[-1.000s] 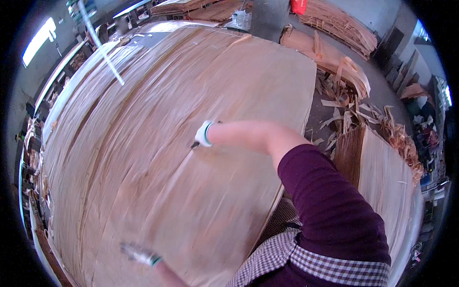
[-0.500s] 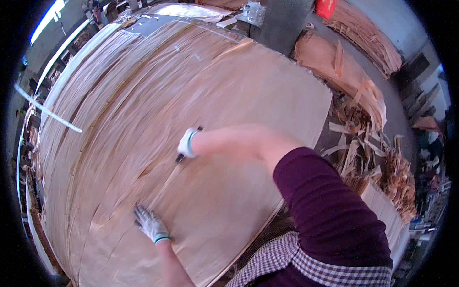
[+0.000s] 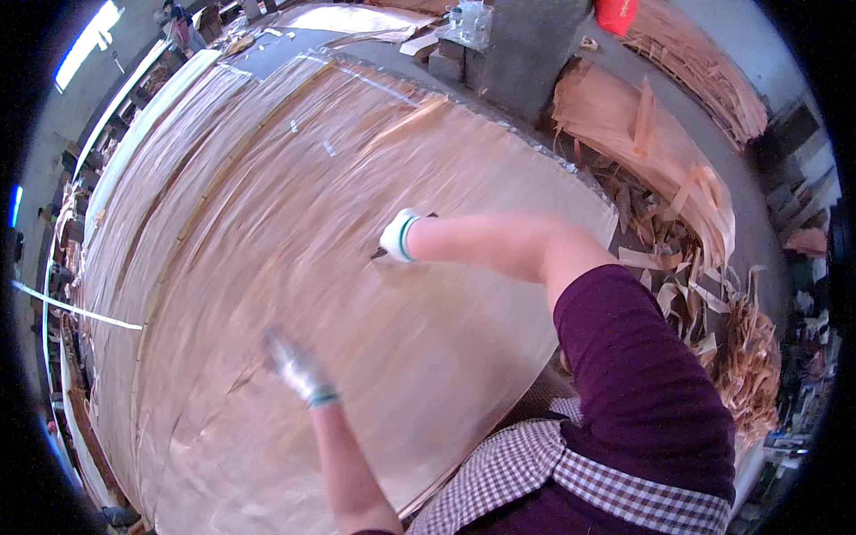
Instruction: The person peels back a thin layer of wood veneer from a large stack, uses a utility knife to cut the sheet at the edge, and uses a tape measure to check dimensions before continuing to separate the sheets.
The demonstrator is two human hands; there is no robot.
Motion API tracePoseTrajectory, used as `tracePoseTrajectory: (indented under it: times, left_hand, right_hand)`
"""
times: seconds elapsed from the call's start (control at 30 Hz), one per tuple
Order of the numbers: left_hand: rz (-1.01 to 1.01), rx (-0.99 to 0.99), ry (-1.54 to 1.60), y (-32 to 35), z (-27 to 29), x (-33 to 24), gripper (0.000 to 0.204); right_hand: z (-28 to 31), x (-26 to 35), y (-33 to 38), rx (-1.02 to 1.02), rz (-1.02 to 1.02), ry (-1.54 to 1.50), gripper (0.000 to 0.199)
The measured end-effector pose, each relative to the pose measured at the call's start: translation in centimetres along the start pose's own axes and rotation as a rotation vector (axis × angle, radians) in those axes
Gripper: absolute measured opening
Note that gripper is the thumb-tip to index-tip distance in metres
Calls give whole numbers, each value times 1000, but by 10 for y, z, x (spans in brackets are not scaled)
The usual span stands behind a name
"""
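A broad stack of thin, pale wood veneer sheets (image 3: 464, 330) spreads under both hands, its surface wrinkled toward the left. My right hand (image 3: 399, 235), in a white glove with a green-edged cuff, is closed round a slim dark tool (image 3: 381, 253) over the middle of the sheets. Only the tool's dark ends show on either side of the fist, so its exact kind is hidden. Nearer to me and further left, my gloved left hand (image 3: 299, 366) is blurred by motion. Its fingers reach forward, stretched out, over the veneer with nothing visible in them.
A long thin strip (image 3: 192, 214) runs across the sheets on the left. A white strip (image 3: 80, 308) juts over the left edge. Beyond the right edge lie curled veneer scraps (image 3: 682, 267) and a peach-coloured veneer pile (image 3: 624, 120). A grey pillar (image 3: 526, 53) stands at the back.
My right hand has moved right and a little away from me with the dark tool. My left hand has shifted forward and slightly right; the view has turned a little.
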State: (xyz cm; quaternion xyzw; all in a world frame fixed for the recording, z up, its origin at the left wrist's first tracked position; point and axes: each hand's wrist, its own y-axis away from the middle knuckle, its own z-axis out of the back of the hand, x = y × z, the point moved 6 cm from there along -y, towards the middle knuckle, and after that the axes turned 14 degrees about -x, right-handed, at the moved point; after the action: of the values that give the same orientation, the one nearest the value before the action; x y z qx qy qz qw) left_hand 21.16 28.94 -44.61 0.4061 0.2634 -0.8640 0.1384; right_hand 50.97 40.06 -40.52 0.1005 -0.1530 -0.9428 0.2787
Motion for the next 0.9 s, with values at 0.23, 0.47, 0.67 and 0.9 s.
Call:
tracePoseTrajectory:
  times: [0.23, 0.47, 0.67, 0.9]
  left_hand:
    - [-203, 297, -812, 62, -158, -125, 68]
    - [-236, 261, -833, 63, -156, -129, 63]
    - [-226, 274, -817, 60, -166, -132, 65]
    - [-146, 296, -831, 63, -147, -113, 69]
  right_hand:
    - [-19, -47, -14, -74, 149, -51, 26]
    - [-39, -319, 45, 30, -55, -7, 32]
    - [-107, -509, 97, 8, -358, 125, 28]
    - [-17, -386, -27, -871, -146, -510, 33]
